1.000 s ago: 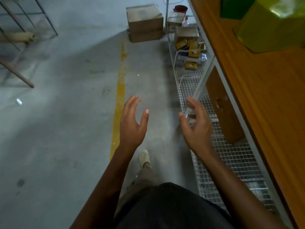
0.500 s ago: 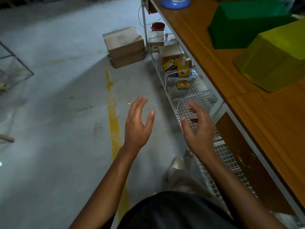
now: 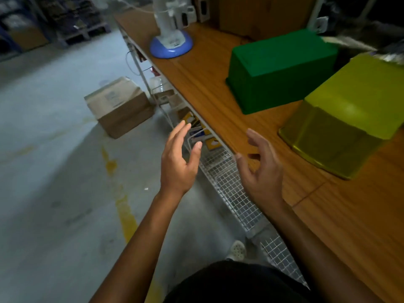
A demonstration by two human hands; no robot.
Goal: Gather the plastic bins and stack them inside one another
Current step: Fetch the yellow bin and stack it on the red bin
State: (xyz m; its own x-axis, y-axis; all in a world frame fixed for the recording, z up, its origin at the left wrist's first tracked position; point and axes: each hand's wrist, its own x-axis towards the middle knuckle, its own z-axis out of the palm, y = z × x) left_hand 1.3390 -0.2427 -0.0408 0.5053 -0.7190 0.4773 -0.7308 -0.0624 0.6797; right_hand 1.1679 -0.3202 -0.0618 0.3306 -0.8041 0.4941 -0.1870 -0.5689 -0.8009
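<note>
Both empty hands now reach nearer the yellow bin.

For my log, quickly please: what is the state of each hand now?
Left hand: open, holding nothing.
Right hand: open, fingers curled loosely, holding nothing.

I see a long wooden surface carrying an upturned dark green plastic bin, an upturned yellow-green translucent plastic bin just beside it, and a white fan on a round blue base farther along.
</note>
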